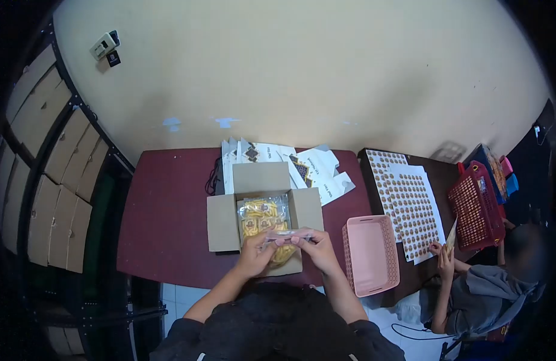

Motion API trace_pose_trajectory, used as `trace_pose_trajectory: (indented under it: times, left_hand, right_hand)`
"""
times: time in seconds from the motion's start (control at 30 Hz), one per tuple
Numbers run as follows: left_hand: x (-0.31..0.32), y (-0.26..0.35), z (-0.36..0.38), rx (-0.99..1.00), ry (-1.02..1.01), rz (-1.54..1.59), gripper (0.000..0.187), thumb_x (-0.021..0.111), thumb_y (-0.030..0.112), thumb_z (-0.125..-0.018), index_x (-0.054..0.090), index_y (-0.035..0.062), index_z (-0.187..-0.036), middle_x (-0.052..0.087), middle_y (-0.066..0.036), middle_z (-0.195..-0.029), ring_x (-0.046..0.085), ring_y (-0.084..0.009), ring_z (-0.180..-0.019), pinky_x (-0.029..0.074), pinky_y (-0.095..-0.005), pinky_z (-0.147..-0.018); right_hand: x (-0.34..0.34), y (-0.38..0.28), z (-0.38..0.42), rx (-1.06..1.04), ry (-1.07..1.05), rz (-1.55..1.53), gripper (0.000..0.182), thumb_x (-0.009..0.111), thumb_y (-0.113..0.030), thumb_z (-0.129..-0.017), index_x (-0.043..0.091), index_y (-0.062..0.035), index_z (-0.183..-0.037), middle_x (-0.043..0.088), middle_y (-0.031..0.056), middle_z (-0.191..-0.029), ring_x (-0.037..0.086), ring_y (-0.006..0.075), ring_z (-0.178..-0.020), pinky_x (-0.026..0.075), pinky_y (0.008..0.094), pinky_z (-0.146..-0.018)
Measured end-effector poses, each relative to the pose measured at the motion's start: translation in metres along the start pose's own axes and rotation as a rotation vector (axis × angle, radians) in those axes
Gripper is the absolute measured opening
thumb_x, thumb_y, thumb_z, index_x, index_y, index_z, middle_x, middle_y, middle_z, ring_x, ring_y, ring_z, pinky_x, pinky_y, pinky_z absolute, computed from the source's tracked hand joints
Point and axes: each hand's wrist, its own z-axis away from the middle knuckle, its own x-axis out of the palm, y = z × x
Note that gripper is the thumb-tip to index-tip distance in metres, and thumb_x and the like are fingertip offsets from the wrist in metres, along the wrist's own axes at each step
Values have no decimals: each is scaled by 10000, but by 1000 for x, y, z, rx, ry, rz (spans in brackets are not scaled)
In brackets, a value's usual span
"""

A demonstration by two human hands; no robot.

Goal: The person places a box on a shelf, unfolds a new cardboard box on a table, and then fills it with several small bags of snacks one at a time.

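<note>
An open cardboard box (217, 222) stands on the dark red table in front of me, its flaps spread outward. Inside it lie clear bags of yellow snacks with small round labels (264, 209). Over the near part of the box, my left hand (255, 254) and my right hand (317, 249) pinch the top edge of a clear plastic bag (288, 234) between thumbs and fingers. Yellow snacks show below that edge, between my hands. How far the held bag reaches into the box cannot be made out.
Beyond the box lie printed white sheets (317, 174). At its right is a pink basket (371, 256). Sticker sheets (413, 210) and a red basket (475, 204) are on the dark table, where another person (488, 295) holds a packet. Shelved boxes (61, 210) stand left.
</note>
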Motion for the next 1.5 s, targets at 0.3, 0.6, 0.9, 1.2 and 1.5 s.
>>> trace_pose_trajectory:
  times: [0.3,0.6,0.9,1.2,1.5]
  left_hand:
    - [-15,-10,-15,-66,-255,253,302,476,217,-924,572,-24,-1081,567,-18,-740,498,-57,-757,426,-225,-751]
    - [-13,-14,-20,-201,27,172,468,602,149,-838,439,26,-1259,513,-99,-1192,494,-179,-1092,385,-298,-931]
    - [23,-14,-17,-93,-10,88,370,622,96,-813,500,-15,-1144,533,-117,-1168,501,-172,-1080,341,-300,-970]
    - [-1,-11,-17,-115,13,100,200,513,132,-886,607,-36,-939,644,-76,-869,571,-135,-871,358,-301,-945]
    - [-25,-24,-4,-183,-219,370,384,371,286,-956,523,-1,-1161,573,-94,-1104,520,-161,-1040,375,-292,-919]
  right_hand:
    - [-45,-22,1,129,-382,97,291,533,-193,-896,596,39,-1061,631,50,-971,529,94,-901,404,245,-834]
    - [-15,-7,-15,129,28,108,289,534,-165,-892,576,-12,-1133,616,71,-1014,515,105,-979,406,247,-862]
    - [19,-11,-20,-312,373,442,304,657,-91,-762,619,-51,-1062,476,158,-1168,475,249,-1071,393,332,-881]
    - [0,-9,-21,109,30,-12,146,648,-66,-787,657,22,-903,649,102,-912,583,149,-882,440,286,-825]
    - [-24,-11,-28,223,-397,182,354,474,-262,-928,587,31,-1092,644,57,-906,541,72,-815,435,243,-761]
